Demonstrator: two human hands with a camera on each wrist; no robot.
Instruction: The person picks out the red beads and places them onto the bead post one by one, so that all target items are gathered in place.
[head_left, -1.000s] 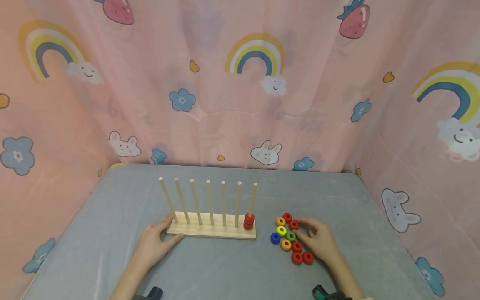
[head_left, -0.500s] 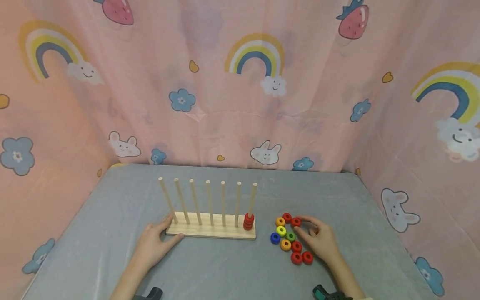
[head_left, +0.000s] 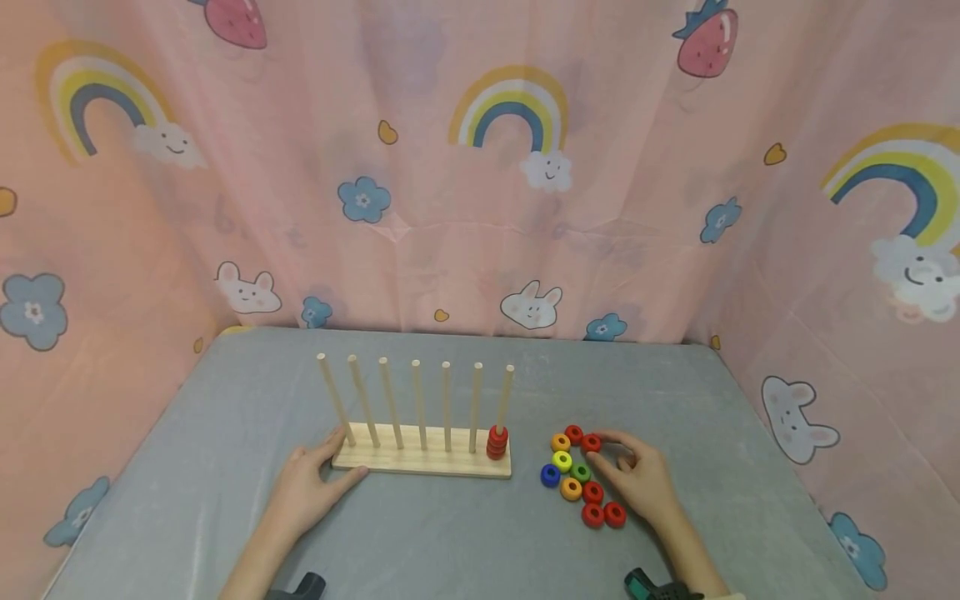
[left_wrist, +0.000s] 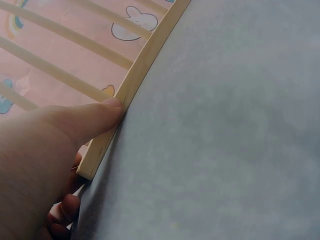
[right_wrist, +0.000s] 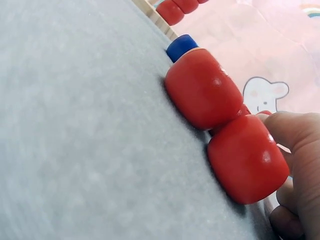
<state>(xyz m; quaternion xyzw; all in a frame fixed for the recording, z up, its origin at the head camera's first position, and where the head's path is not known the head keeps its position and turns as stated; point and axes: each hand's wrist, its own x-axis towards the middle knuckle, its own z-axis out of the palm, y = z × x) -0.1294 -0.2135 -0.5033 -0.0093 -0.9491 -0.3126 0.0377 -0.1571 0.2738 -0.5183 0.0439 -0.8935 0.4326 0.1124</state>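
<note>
My left hand (head_left: 303,487) grips the left end of a pale wooden peg stand (head_left: 420,463), its thumb along the front edge. In the left wrist view the thumb (left_wrist: 97,120) presses the edge of the base (left_wrist: 137,72), other fingers partly hidden behind the end. Several upright pegs rise from the base; the rightmost carries a stack of red beads (head_left: 497,443). To the right, my right hand (head_left: 643,483) pinches a red bead (head_left: 591,442) between thumb and forefinger, at the far side of a bead cluster. Two nearer red beads largely hide that pinch in the right wrist view.
Loose beads lie close together left of my right hand: a blue one (head_left: 551,476), a yellow one (head_left: 562,462), a green one (head_left: 581,472), two orange and several red ones (head_left: 615,514). A grey cloth (head_left: 420,542) covers the table; a pink patterned curtain (head_left: 450,250) surrounds it.
My right hand has shifted the pinched red bead slightly away from me and to the right, off the green bead; in the last half second it stays put. My left hand has not moved.
</note>
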